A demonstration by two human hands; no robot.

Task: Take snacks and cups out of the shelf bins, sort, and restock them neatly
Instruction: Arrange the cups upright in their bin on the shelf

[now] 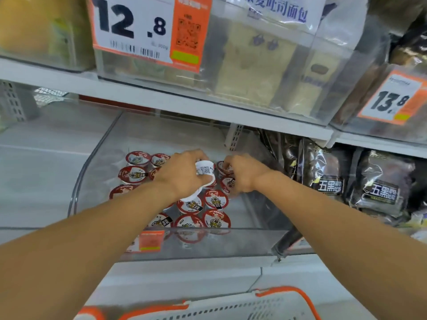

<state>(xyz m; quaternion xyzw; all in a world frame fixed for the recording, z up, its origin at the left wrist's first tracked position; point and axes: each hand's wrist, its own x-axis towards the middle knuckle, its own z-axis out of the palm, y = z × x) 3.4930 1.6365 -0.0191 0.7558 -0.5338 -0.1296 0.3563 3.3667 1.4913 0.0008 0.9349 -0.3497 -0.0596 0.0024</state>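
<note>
Left hand [184, 174] grip is wrapped around 1 tilted white cup [204, 179]; right hand [242, 174] grip pinches a red-lidded cup [225, 168] just beside it, inside the clear bin [208, 241].

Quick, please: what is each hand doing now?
Left hand: grips a white cup lying on its side.
Right hand: fingers curled on a red-lidded cup.

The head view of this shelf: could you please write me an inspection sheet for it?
Surface: clear plastic shelf bin on the white lower shelf.
Job's things: red-and-white lidded round cups upright inside the bin; one white cup tipped.
Clutter: dark glossy snack bags in the next bin to the right.
Grippers: left hand grips the tipped cup; right hand curls on a cup.
Cables: nothing seen.
Surroundings: orange-and-white price tags above; white basket with orange rim below.
</note>
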